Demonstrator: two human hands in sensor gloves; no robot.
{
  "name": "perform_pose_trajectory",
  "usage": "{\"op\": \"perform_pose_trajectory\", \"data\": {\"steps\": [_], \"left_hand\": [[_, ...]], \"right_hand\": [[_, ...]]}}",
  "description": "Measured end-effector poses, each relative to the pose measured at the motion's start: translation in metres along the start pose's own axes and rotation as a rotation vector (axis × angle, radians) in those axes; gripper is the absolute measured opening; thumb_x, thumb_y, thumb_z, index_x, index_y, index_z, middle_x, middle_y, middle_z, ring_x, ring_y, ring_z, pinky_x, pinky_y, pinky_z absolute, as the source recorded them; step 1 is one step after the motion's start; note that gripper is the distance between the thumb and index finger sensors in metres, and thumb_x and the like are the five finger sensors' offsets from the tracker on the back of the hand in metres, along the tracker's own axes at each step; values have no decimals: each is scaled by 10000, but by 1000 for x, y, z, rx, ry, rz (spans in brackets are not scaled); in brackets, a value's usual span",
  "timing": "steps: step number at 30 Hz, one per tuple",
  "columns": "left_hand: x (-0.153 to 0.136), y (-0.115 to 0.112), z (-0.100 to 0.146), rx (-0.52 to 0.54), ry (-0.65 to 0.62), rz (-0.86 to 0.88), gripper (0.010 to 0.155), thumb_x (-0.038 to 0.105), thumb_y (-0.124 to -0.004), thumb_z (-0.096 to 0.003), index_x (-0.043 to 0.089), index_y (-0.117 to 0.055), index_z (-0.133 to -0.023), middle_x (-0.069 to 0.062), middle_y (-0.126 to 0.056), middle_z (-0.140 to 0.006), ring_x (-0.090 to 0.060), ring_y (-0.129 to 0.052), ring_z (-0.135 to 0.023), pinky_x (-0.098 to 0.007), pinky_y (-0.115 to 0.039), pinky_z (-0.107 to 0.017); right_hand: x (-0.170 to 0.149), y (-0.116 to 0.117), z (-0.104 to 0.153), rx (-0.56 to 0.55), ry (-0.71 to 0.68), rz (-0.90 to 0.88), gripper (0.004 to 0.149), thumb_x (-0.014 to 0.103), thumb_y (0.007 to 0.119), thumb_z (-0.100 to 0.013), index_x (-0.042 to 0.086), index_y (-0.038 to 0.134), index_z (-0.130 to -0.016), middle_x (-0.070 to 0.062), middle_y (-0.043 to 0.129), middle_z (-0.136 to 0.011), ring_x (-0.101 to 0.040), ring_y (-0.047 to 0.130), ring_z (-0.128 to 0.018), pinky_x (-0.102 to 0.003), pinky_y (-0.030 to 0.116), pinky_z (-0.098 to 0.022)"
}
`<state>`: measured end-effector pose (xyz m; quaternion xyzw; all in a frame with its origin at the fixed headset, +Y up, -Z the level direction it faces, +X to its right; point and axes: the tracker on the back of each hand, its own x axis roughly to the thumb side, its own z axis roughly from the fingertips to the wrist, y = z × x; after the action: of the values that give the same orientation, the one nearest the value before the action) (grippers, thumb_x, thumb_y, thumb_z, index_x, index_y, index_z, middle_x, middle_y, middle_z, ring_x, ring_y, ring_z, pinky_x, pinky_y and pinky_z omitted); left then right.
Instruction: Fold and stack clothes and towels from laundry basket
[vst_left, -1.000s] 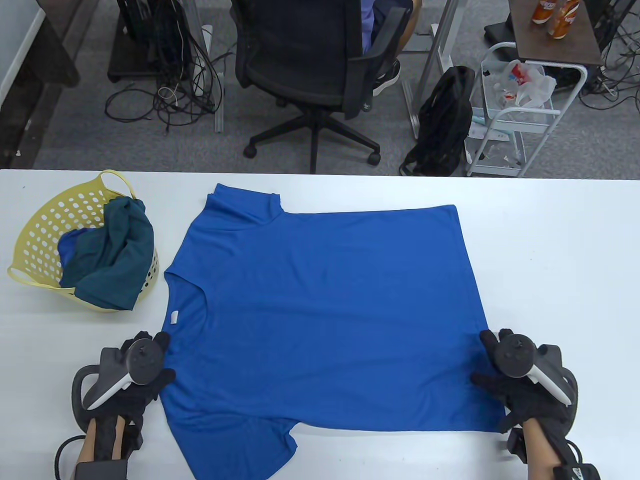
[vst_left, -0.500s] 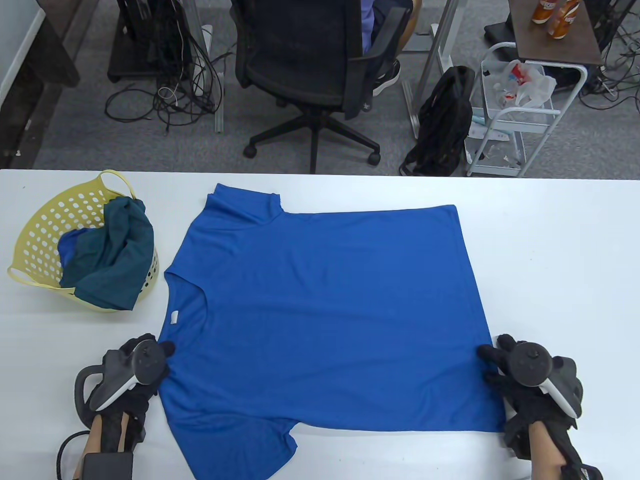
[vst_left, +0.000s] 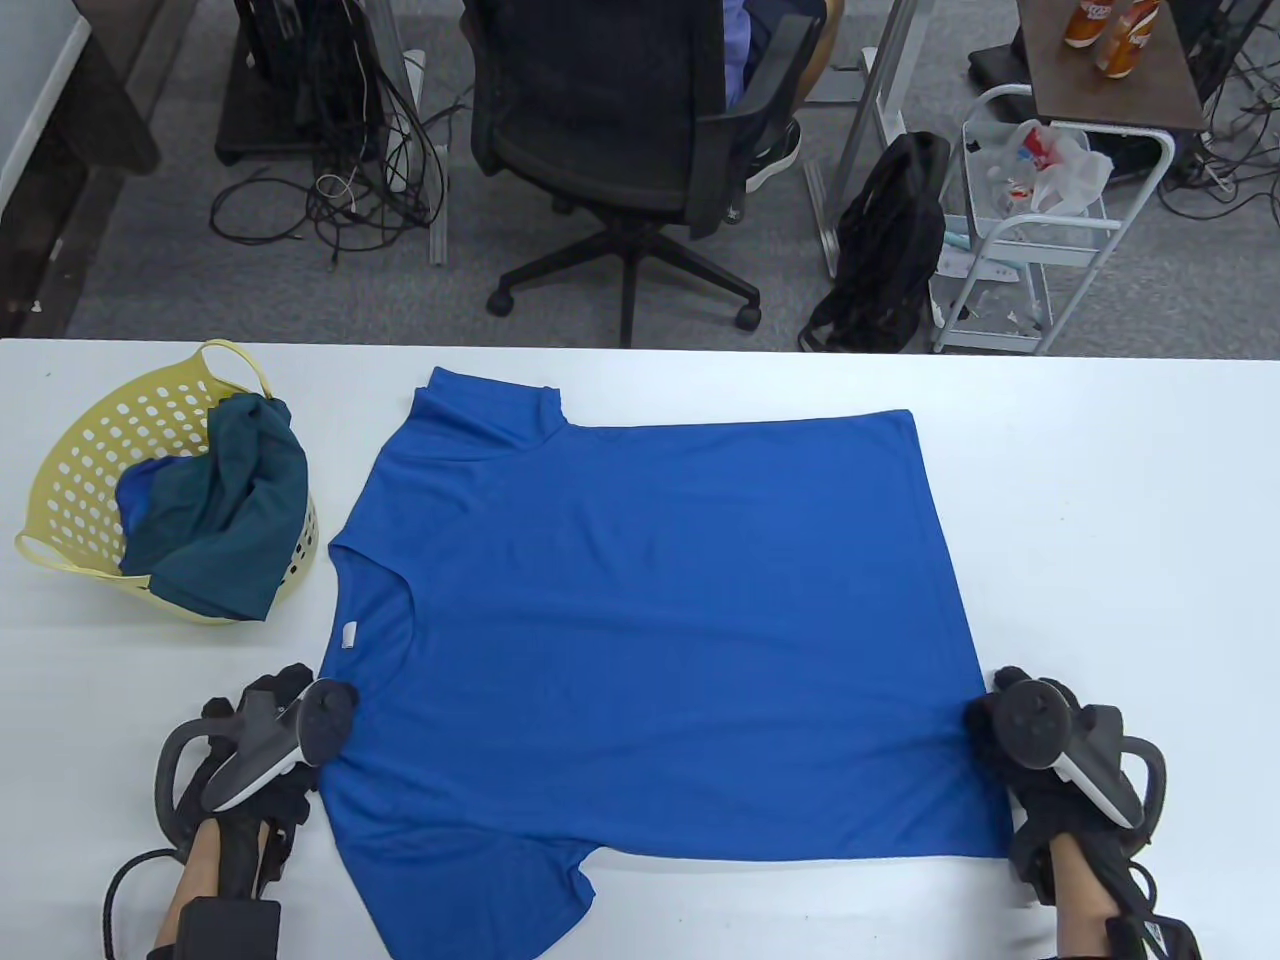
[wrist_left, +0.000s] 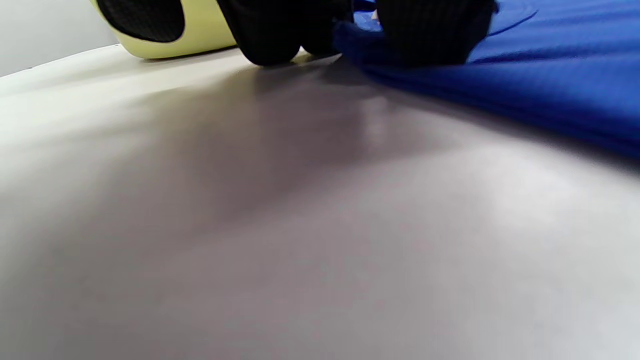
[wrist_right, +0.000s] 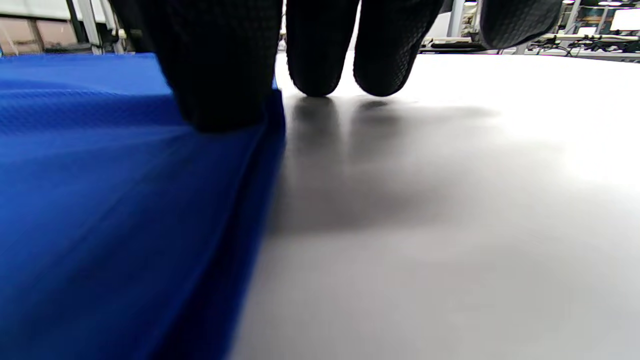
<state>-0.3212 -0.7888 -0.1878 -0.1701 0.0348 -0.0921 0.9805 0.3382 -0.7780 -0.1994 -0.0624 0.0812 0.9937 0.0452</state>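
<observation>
Both hands, left (vst_left: 262, 757) and right (vst_left: 1050, 775), are covered by black textured gloves; grey-and-white trackers are strapped on, bare forearms exposed.

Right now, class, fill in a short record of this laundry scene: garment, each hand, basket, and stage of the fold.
garment: blue T-shirt spread flat on the white table
left hand: left hand at the shirt's shoulder edge, fingers on the fabric
right hand: right hand at the hem edge, one finger pressing the cloth
basket: yellow laundry basket holding a teal cloth
stage: no fold made yet
</observation>
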Motion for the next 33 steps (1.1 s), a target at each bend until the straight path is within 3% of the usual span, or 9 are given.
{"op": "perform_pose_trajectory", "data": {"steps": [4,8,13,15,19,21,24,30,33], "left_hand": [[-1,-3,-2,-11,-5,4,501,409,-713,-508,467,-550,-978,-71,-557,-1203,-372,-641,-1098,-689,-600,-748],[-4,-3,-1,106,28,35,464,365,-721,-518,452,-564,-946,-42,-675,-1156,-327,-740,-1051,-641,-639,-748],[-6,7,-2,209,92,46,445,365,-744,-510,429,-588,-921,60,-826,-1020,-226,-882,-938,-590,-705,-731],[-11,29,8,367,140,61,453,380,-746,-503,433,-584,-923,77,-820,-1015,-211,-892,-926,-565,-729,-723],[-29,81,55,791,180,301,456,370,-750,-521,413,-570,-938,53,-781,-1040,-237,-853,-949,-576,-703,-729],[-37,89,69,879,177,285,457,371,-753,-521,417,-570,-938,53,-764,-1054,-240,-837,-964,-584,-690,-734],[-43,71,66,740,133,216,454,372,-800,-501,425,-633,-919,46,-776,-1058,-249,-842,-969,-595,-693,-729],[-24,15,24,134,19,-27,444,406,-887,-430,449,-757,-853,96,-849,-1016,-198,-909,-932,-546,-748,-715],[-18,5,16,-25,16,-95,452,413,-892,-423,451,-747,-850,96,-788,-1045,-185,-894,-946,-527,-756,-719]], "right_hand": [[-4,0,1,23,-28,-39,383,256,795,-489,257,766,-871,-47,633,-1147,-361,606,-1068,-742,486,-744],[-10,-10,4,-36,-61,-210,388,221,765,-500,208,732,-887,-78,768,-1023,-322,762,-934,-694,572,-726],[-6,-11,0,-12,-21,-148,391,225,747,-517,219,708,-906,-95,767,-996,-339,744,-918,-716,533,-727],[-1,-27,3,-176,-32,-149,393,234,740,-518,242,698,-909,-101,698,-1049,-364,683,-965,-726,511,-727],[3,-71,25,-598,-88,-309,385,233,757,-515,248,709,-897,-112,652,-1069,-384,646,-980,-713,516,-720],[2,-81,34,-628,-126,-323,380,233,773,-510,260,724,-885,-106,646,-1079,-382,629,-1000,-724,504,-724],[2,-73,35,-445,-130,-239,372,231,828,-488,245,788,-858,-121,663,-1091,-406,620,-1021,-744,509,-719],[16,-30,12,51,-104,26,363,261,904,-443,231,852,-801,-133,638,-1124,-423,573,-1057,-747,499,-729],[19,-17,8,182,-92,82,364,266,923,-431,223,871,-788,-142,645,-1125,-434,566,-1059,-747,496,-729]]}}
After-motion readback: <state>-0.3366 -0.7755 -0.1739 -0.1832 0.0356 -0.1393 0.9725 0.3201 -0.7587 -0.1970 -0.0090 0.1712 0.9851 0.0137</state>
